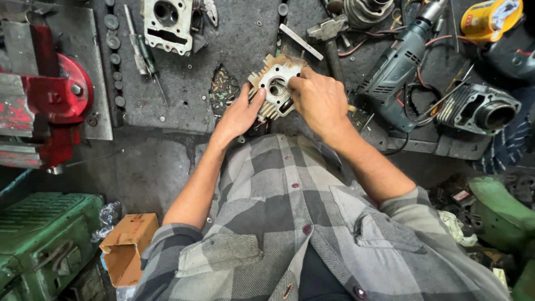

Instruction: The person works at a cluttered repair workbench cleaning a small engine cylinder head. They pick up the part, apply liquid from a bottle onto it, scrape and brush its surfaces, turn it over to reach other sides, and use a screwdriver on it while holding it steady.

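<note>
A finned metal engine cylinder with a round bore rests on the dark workbench. My left hand grips its left side, thumb on the flat top face. At the cylinder's right edge my right hand has its fingers curled and pressed against the top face; whether it holds a small tool is hidden. My grey checked shirt fills the lower frame.
A red bench vise stands at the left. Behind are a grey engine casting, a screwdriver, a hammer, a power drill and another cylinder. An open cardboard box and a green machine sit below.
</note>
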